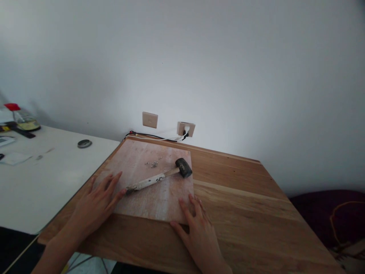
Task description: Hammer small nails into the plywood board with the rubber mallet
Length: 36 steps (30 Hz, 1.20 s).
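Note:
A thin wooden board [148, 205] lies flat on the brown wooden table [242, 213]. My left hand [98, 199] rests on the board's left part with fingers spread, its thumb tip at the handle end of a mallet [151, 180]. The mallet has a black head and a worn, white-coated handle, and lies slantwise across the board. At the board's near right corner my right hand [196, 226] lies with its fingers apart, touching the corner and edge. A small pile of silvery screws or nails [154, 164] sits beyond the mallet; their exact kind is too small to tell.
On the white table [57, 171] to the left are a roll of tape [84, 143] and a red-capped bottle [25, 120]. Cables [159, 137] run along the far table edge to a wall socket [186, 129]. A dark purple cushion-like thing [327, 209] is at right.

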Each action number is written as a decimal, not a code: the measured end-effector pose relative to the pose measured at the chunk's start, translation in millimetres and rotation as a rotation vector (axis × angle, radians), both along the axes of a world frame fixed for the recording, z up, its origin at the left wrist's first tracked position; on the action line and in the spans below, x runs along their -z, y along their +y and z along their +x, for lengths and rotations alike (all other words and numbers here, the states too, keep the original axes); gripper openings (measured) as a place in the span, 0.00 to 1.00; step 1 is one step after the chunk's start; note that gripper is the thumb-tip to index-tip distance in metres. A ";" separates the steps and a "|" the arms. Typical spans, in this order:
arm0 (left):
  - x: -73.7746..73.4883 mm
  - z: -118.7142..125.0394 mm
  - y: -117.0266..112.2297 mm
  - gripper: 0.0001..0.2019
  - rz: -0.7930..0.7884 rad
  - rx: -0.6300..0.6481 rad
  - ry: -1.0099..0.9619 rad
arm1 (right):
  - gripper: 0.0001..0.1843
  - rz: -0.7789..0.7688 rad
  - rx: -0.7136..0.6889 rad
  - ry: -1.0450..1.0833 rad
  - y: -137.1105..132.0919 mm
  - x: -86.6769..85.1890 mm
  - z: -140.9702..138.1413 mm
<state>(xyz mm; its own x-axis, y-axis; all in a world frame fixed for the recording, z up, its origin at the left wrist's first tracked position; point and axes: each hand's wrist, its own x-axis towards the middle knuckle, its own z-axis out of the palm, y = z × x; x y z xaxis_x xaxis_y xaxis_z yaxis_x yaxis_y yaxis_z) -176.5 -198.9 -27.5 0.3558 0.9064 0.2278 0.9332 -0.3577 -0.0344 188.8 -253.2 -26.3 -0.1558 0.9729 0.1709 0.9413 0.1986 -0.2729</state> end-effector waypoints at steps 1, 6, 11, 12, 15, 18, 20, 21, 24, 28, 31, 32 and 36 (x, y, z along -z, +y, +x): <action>0.6 -3.6 0.3 0.24 -0.003 -0.001 0.012 | 0.31 -0.009 -0.002 -0.002 1.5 0.0 -3.0; 4.0 -6.0 1.1 0.26 0.023 0.010 0.060 | 0.31 -0.087 0.017 -0.038 4.0 -1.9 -7.9; 7.7 -5.3 0.9 0.27 0.054 0.026 0.057 | 0.33 -0.122 0.016 -0.038 3.9 -2.4 -7.6; 8.2 -5.8 0.7 0.28 0.056 0.028 0.059 | 0.33 -0.120 0.020 -0.038 3.9 -2.2 -7.5; 8.4 -6.6 0.4 0.28 0.054 0.024 0.077 | 0.32 -0.112 0.023 -0.038 3.8 -2.6 -7.6; 8.0 -6.6 1.4 0.26 0.046 0.018 0.077 | 0.32 -0.108 0.020 -0.041 3.1 -4.2 -8.9; 8.8 -7.1 3.0 0.25 0.049 0.008 0.060 | 0.33 -0.107 0.022 -0.042 2.7 -4.6 -10.8; 9.6 -7.7 4.0 0.25 0.053 0.001 0.048 | 0.33 -0.105 0.023 -0.043 2.6 -4.4 -11.9; 12.4 -10.7 6.9 0.24 0.058 -0.013 0.020 | 0.33 -0.081 0.018 -0.061 2.3 -2.5 -14.7; 13.2 -13.1 8.6 0.26 0.061 -0.012 0.009 | 0.33 -0.022 0.010 -0.085 2.7 1.7 -15.6; 12.2 -11.2 9.0 0.27 0.039 -0.009 -0.011 | 0.33 0.034 0.013 -0.067 3.5 4.8 -14.3; 12.1 -10.0 9.0 0.27 0.029 -0.013 -0.022 | 0.33 0.051 0.014 -0.059 3.8 5.8 -13.4; 13.7 -0.7 7.1 0.30 0.008 -0.011 -0.064 | 0.34 0.111 -0.014 -0.080 4.0 9.5 -1.8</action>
